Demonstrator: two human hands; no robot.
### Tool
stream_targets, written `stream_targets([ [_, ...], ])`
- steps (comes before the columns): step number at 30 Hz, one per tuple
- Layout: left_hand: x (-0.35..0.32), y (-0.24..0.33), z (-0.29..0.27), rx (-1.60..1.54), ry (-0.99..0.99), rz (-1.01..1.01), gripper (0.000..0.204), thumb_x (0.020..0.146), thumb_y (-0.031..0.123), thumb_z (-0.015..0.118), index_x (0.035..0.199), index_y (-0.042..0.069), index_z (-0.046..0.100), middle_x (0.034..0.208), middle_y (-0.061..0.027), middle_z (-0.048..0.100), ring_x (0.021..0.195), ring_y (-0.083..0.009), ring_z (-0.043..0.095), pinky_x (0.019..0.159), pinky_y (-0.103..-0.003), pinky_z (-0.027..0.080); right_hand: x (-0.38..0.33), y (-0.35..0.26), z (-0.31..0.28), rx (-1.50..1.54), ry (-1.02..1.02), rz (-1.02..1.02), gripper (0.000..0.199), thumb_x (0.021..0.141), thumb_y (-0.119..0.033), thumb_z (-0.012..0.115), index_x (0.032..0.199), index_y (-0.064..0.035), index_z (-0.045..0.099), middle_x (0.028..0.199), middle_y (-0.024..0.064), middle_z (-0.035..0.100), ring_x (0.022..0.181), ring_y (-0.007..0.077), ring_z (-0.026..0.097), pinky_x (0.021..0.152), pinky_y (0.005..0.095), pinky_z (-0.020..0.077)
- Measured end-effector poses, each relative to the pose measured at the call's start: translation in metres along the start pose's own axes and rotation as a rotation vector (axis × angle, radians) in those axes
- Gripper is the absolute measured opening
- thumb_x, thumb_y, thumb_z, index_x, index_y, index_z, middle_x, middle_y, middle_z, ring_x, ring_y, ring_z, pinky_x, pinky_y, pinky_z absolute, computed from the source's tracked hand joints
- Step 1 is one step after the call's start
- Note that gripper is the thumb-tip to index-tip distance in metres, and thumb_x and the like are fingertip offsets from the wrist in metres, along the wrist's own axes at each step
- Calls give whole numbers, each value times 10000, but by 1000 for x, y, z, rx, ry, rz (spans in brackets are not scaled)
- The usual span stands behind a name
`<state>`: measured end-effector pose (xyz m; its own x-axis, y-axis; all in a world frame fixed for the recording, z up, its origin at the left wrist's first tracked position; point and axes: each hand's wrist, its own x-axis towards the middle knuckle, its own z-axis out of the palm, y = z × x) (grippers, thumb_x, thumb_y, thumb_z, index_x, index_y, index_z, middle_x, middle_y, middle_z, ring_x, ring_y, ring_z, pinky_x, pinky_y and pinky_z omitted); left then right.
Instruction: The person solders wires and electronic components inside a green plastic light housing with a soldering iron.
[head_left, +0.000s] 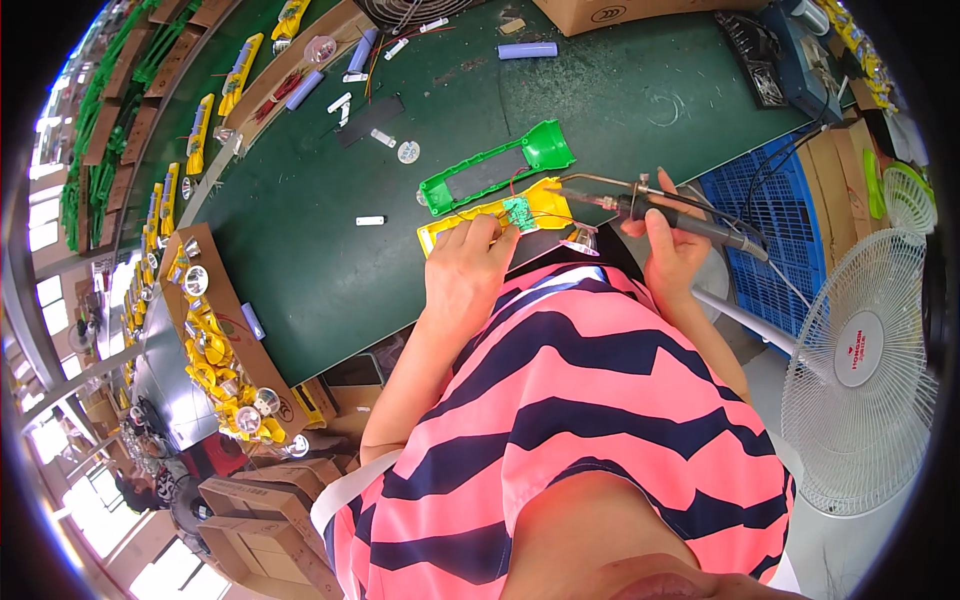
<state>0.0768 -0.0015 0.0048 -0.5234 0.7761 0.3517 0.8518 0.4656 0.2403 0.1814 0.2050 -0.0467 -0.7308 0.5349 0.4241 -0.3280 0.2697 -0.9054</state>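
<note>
Fingers, left hand (465, 262): curled closed on the yellow shell (551, 206); anything smaller pinched, cannot tell. Fingers, right hand (676, 258): gripping a soldering iron (722, 237), tip near the shell's right end. Circuit board (519, 212): at the shell, above the table (320, 280). Advisable: shell steady, hot tip clear of plastic and fingertips.

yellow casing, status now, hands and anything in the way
Left hand on yellow casing, beside green board. Right hand holding soldering iron, tip at casing's right end. Green shell lies just beyond.
</note>
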Motion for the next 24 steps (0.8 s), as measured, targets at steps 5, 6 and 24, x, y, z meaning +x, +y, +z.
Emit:
stream_targets([
  [5,12,-7,-6,-208,274,-240,183,693,30,614,867,79,636,759,-72,532,632,-224,542,565,-301,442,9,-6,0,230,246,169,301,800,0,538,1072,97,453,780,139,612,608,161,610,609,254,509],
  [6,16,-16,-10,-135,261,-296,186,690,29,602,866,75,637,767,-81,535,647,-234,551,587,-314,448,7,1,-7,155,232,128,306,801,-3,540,1076,97,451,779,135,611,603,159,608,603,247,506],
  [24,-41,-35,16,-275,157,-321,485,655,140,728,970,34,374,952,-148,534,755,-305,550,637,-337,452,58,21,-37,-145,389,-2,171,840,-18,502,990,49,455,709,132,605,590,153,585,552,226,469],
])
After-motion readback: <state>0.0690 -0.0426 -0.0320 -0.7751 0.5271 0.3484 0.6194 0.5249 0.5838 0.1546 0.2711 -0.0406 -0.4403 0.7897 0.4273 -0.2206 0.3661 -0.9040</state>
